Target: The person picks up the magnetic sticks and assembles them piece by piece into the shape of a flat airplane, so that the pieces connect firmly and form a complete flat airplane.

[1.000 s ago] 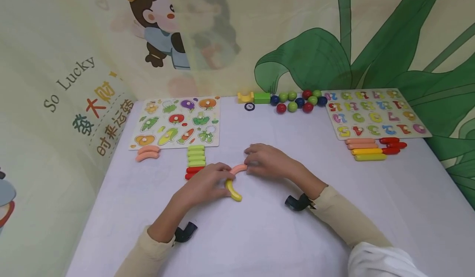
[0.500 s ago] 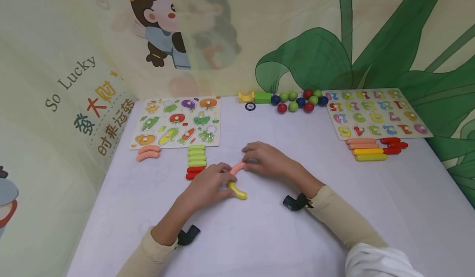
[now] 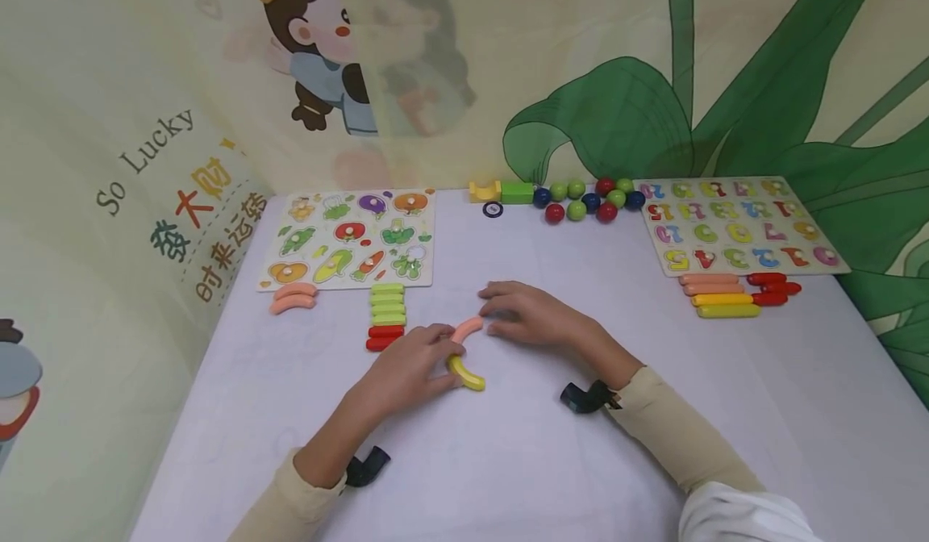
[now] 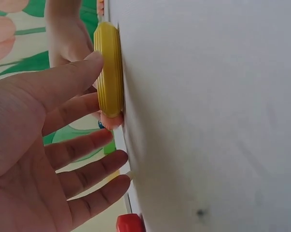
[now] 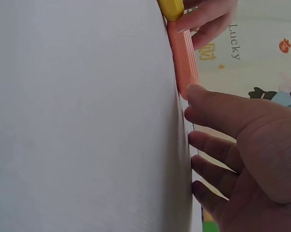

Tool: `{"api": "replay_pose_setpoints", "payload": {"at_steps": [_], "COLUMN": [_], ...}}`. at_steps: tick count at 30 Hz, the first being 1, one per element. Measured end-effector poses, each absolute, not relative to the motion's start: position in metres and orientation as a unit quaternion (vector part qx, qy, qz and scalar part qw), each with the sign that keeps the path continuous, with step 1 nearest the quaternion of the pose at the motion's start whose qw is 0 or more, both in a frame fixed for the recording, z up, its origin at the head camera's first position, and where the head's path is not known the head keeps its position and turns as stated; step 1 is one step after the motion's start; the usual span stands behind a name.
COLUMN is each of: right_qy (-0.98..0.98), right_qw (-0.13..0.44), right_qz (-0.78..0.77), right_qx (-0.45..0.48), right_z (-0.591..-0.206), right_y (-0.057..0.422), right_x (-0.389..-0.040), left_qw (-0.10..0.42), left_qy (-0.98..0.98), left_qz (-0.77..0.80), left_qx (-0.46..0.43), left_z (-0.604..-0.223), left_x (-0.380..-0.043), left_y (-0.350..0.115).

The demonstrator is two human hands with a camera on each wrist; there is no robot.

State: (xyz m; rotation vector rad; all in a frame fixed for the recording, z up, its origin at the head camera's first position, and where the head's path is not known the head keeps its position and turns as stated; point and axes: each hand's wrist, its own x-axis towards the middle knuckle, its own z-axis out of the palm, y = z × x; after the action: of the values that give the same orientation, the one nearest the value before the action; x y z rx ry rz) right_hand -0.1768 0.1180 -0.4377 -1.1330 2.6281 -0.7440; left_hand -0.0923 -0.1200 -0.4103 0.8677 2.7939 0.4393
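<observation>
In the head view my left hand (image 3: 410, 368) pinches a yellow curved toy piece (image 3: 470, 376) between thumb and index finger. The thumb lies along the yellow piece's ridged side in the left wrist view, while the other fingers spread loosely. A pink curved toy piece (image 3: 466, 330) meets the yellow one end to end, their joint partly hidden under my left index finger. At the pink piece's far end is my right hand (image 3: 533, 314), thumb and index fingertips right at the tip, remaining fingers loosely extended in the right wrist view. Both pieces lie on the white tablecloth.
Left of the hands are stacked light green sticks (image 3: 388, 304), red sticks (image 3: 385, 338) and pink curved pieces (image 3: 293, 298). A vegetable puzzle board (image 3: 348, 239) and a number board (image 3: 740, 226) stand behind. Coloured balls (image 3: 576, 210) sit at the back; more sticks (image 3: 726, 288) lie right.
The yellow piece has swung so its free end points further right, its other end against the pink piece. My right hand moved in slightly, then drew back a little from the pink end.
</observation>
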Motion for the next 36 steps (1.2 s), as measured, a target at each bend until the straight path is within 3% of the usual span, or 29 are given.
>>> {"api": "replay_pose_setpoints", "payload": {"at_steps": [11,20,28,36], "right_qy": [0.879,0.843,0.793,0.776], "right_qw": [0.090,0.112,0.151,0.174], "right_qz": [-0.250,-0.244,-0.236,-0.175], "right_qx": [-0.395,-0.466,-0.541,-0.581], "right_z": [-0.433,-0.418,-0.404,-0.405], "right_y": [0.110,0.061,0.007,-0.028], "right_x": [-0.191,-0.209,-0.208,-0.205], "left_qw": [0.135,0.168,0.181,0.155], "left_qy": [0.927,0.906,0.907,0.912], "left_qz": [0.079,0.117,0.126,0.127], "left_qx": [0.340,0.370,0.358,0.358], "left_z": [-0.407,-0.407,-0.412,-0.413], "left_x": [-0.050,-0.017,-0.013,-0.016], "left_y": [-0.125,-0.125,-0.123,-0.123]}}
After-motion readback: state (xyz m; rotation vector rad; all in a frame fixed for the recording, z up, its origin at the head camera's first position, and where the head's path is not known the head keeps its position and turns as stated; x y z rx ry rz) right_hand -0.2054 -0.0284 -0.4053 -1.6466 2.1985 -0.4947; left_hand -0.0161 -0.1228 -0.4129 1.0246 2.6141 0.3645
